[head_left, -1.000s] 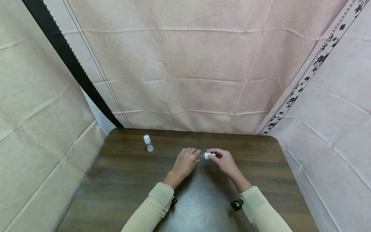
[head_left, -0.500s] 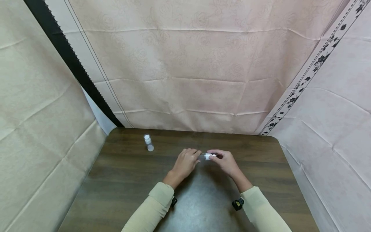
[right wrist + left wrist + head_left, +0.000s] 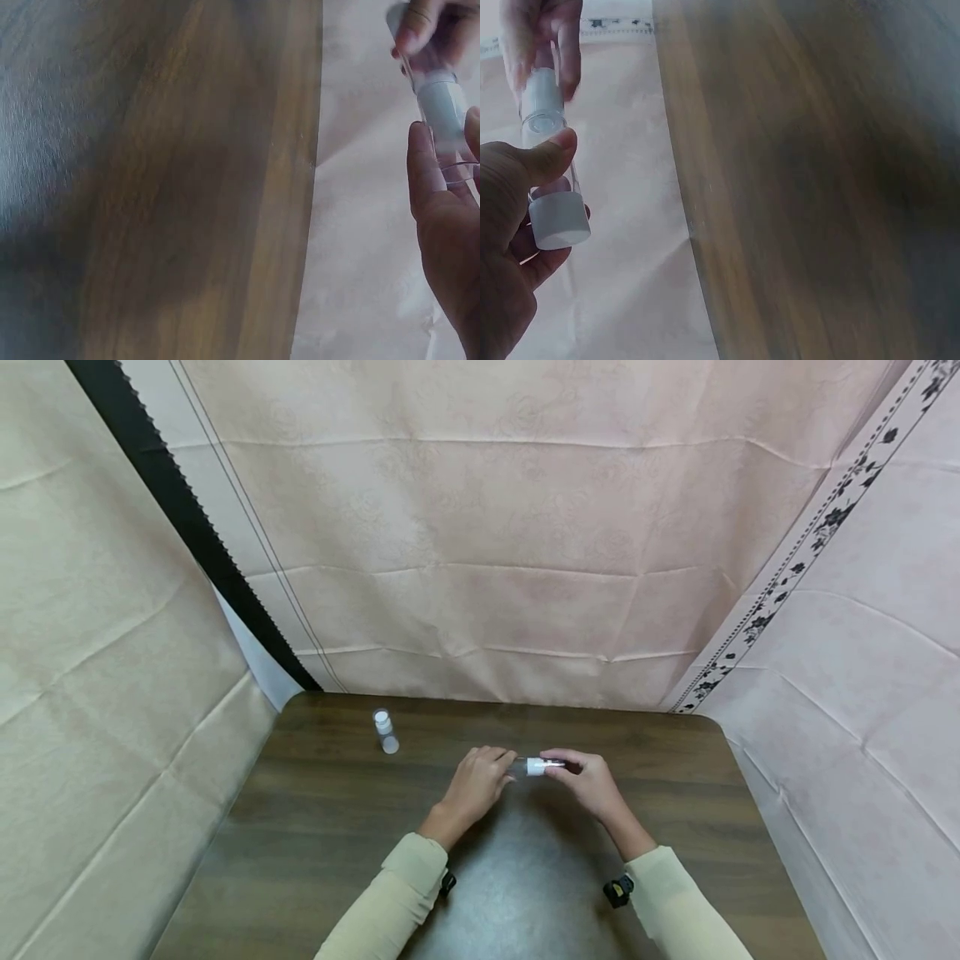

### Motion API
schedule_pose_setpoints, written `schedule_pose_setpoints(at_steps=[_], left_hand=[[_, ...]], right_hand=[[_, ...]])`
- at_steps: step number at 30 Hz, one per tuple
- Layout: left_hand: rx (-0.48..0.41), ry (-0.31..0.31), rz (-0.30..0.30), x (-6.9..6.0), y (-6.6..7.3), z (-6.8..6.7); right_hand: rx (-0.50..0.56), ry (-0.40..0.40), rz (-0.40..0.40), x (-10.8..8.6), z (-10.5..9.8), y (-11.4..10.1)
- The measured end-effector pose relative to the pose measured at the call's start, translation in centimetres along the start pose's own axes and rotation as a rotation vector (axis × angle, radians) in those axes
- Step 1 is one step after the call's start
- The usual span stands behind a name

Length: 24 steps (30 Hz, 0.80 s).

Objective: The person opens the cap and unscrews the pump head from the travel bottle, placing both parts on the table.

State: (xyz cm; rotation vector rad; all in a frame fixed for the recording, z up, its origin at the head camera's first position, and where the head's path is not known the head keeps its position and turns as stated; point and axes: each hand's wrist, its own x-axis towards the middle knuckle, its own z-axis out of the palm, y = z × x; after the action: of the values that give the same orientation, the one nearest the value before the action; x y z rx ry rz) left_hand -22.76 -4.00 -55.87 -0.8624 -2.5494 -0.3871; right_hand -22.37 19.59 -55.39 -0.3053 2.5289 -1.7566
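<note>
Above the table, both hands hold a small clear bottle [image 3: 536,767] lying level between them. My left hand [image 3: 476,785] grips its clear body; in the left wrist view the thumb crosses the body above a white base [image 3: 560,221]. At the other end, my right hand [image 3: 588,785] pinches the bottle between thumb and fingers. The right wrist view shows a white collar [image 3: 441,105] within clear plastic, and a clear round rim [image 3: 459,172] by the right fingers. Whether that clear part is a separate cap, I cannot tell.
A second small bottle [image 3: 386,731] with a white top is on the dark wooden table [image 3: 315,843], toward the back left. Pale cloth [image 3: 480,568] hangs behind the table's back edge and along both sides.
My right hand has shifted slightly right, away from the left hand, and a little more of the white section shows between them. The second bottle stays in place on the table.
</note>
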Motion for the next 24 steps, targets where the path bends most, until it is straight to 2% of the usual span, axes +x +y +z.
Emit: schedule_pose_setpoints(at_steps=[1, 7, 15, 24], left_hand=[[-0.004, 0.002, -0.008, -0.1, -0.1, -0.1], [-0.015, 0.031, -0.011, -0.2, -0.6, -0.4], [-0.003, 0.037, -0.031, -0.3, -0.7, -0.2], [-0.018, 0.072, -0.048, -0.3, -1.0, 0.0]], right_hand=[[-0.002, 0.011, -0.010, 0.2, 0.0, 0.5], [-0.041, 0.058, -0.067, 0.2, -0.2, 0.1], [-0.049, 0.068, -0.046, -0.1, -0.6, -0.1], [-0.082, 0.104, -0.087, -0.3, -1.1, -0.4]])
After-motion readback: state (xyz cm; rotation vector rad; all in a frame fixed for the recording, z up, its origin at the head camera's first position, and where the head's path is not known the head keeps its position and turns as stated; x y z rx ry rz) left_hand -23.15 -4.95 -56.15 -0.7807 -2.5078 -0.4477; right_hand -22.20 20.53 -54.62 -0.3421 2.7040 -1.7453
